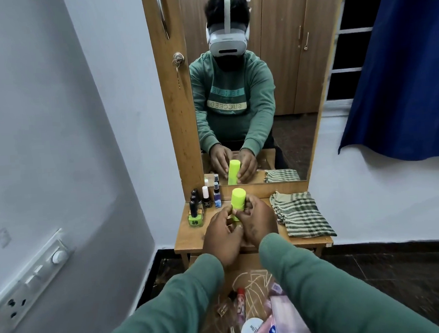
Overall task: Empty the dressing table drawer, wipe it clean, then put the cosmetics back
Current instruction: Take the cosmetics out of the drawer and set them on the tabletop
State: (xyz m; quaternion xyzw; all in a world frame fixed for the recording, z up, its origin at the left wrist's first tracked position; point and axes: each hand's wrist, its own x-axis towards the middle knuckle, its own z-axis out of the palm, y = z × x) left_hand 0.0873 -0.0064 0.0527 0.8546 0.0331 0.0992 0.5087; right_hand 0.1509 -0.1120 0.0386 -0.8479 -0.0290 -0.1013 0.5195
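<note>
Both hands pinch one neon yellow-green plastic cylinder bottle (238,197) at centre frame. The left hand (222,235) and the right hand (259,219) curl their fingertips round its lower half. It stands upright over the wooden counter (189,240); whether its base touches is hidden, and no label shows.

Left of it is a cluster of five small bottles: three black-capped, the front one a green nail polish bottle (195,218) with an unreadable black mark, one white-capped bottle (205,197) and one blue spray bottle (217,199).

One folded green-and-cream checked cloth (303,215) lies at right. The mirror (293,83) reflects a sweatshirt reading, reversed, "BELIEVE" and "SUCCEED".

At bottom centre the open drawer (249,278) holds a red tube (241,301), a white round lid (252,330) with blurred lettering and a pink packet (284,315).
</note>
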